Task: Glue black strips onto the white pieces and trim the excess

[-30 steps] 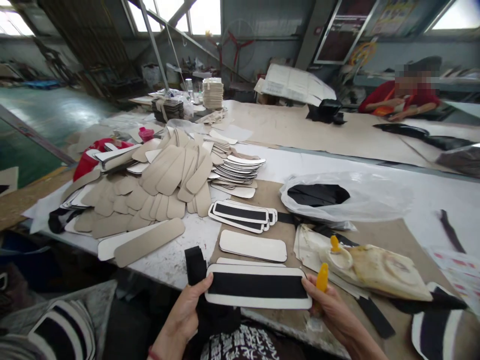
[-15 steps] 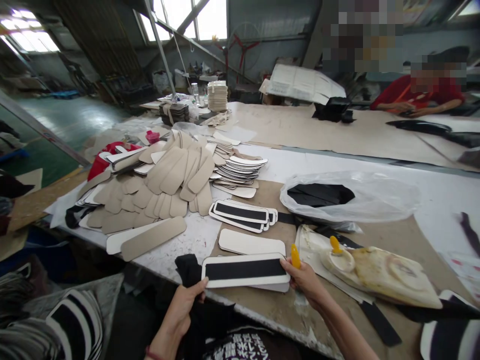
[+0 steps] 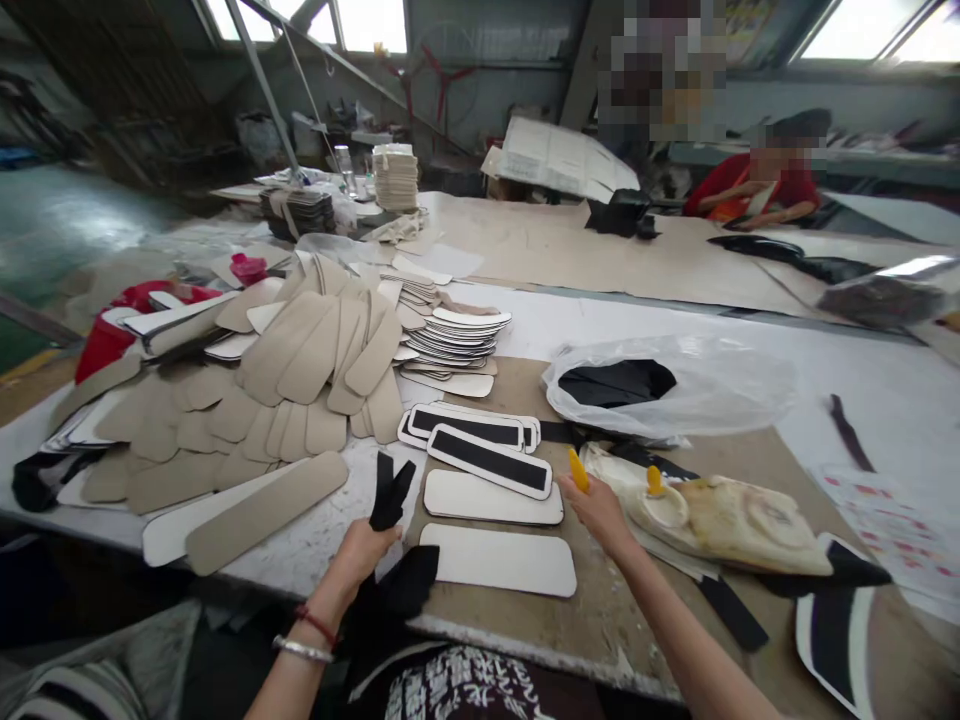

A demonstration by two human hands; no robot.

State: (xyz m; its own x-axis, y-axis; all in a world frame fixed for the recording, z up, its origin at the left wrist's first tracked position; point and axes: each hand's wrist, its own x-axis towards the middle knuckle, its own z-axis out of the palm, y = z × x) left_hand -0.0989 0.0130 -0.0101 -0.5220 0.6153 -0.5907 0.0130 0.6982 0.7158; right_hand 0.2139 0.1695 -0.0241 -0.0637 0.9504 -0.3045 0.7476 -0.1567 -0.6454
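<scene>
My left hand (image 3: pixel 362 552) is closed around some black fabric strips (image 3: pixel 391 488) whose ends stick up above the fingers. Just below it, more black fabric (image 3: pixel 409 583) lies at the table edge, overlapping a blank white panel (image 3: pixel 502 560). My right hand (image 3: pixel 600 510) grips a yellow-handled tool (image 3: pixel 577 470); its working end is hidden. Left of that hand, a white panel with a black strip (image 3: pixel 491 461) lies tilted, partly over similar panels (image 3: pixel 466 426) and another blank white panel (image 3: pixel 457 497).
Beige panels (image 3: pixel 300 350) are heaped at the left. A clear plastic bag (image 3: pixel 720 385) with black pieces stands behind a stained plastic container (image 3: pixel 757 525) with another yellow handle (image 3: pixel 655 481). Across the table, a person in red (image 3: pixel 757 190) handles something.
The black-striped panel has left both hands and now lies farther back by the other panels. My left hand has taken hold of black strips. The view has turned slightly right.
</scene>
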